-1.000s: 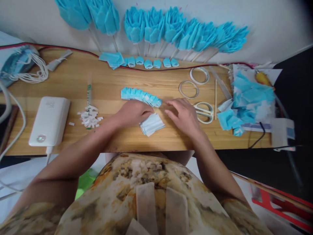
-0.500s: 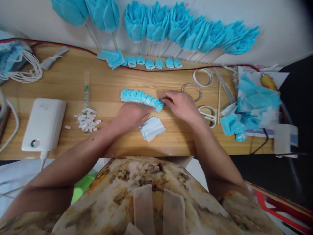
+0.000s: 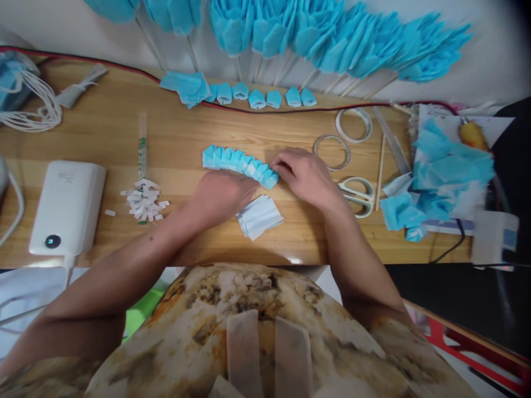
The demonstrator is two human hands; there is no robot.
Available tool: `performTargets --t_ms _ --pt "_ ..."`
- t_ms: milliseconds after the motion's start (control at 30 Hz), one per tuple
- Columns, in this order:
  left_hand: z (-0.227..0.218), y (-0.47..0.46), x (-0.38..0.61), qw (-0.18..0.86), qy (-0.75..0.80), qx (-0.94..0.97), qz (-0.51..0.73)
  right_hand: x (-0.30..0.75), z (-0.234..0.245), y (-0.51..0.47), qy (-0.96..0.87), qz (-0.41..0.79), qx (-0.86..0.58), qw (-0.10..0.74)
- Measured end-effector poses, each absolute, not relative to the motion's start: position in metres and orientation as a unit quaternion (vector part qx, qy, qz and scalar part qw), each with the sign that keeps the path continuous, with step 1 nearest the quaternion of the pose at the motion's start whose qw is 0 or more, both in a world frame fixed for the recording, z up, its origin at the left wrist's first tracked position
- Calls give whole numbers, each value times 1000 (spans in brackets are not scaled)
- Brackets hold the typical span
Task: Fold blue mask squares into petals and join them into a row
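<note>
A curved strip of blue folded fabric petals (image 3: 232, 160) lies on the wooden table, its pieces overlapping in a row. My left hand (image 3: 226, 193) is closed at the strip's near side, its fingertips by the right part and partly hidden by the back of the hand. With thumb and forefinger pinched, my right hand (image 3: 302, 172) grips the strip's right end. Just below, between my hands, is a small stack of pale blue fabric pieces (image 3: 259, 216).
Blue fabric flowers (image 3: 274, 27) on sticks lean against the wall, with small rolled blue pieces (image 3: 257, 99) before them. Tape rolls (image 3: 332, 152), scissors (image 3: 357, 196) and blue scraps (image 3: 452, 160) lie right. A white power bank (image 3: 66, 207) and white paper bits (image 3: 145, 202) are left.
The camera view has shifted slightly, so the flowers appear higher and the things at the right farther out. Both hands stay at the petal strip with hardly any movement.
</note>
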State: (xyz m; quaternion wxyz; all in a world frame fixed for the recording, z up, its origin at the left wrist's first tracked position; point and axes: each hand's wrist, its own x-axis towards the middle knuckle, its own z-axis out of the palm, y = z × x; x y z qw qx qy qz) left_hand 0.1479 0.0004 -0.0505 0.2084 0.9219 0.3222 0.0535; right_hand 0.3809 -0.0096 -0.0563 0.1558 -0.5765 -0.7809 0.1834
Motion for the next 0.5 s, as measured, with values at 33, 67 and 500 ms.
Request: performTargets --t_ms 33,67,500 --pt "-49 0 148 190 328 925 34 385 -54 -12 -778 177 -579 166" --pt "-47 0 149 180 333 926 13 391 -50 -17 -774 165 -586 175" --pt "-41 -1 152 162 336 927 -35 469 -36 -94 -688 35 -695 205"
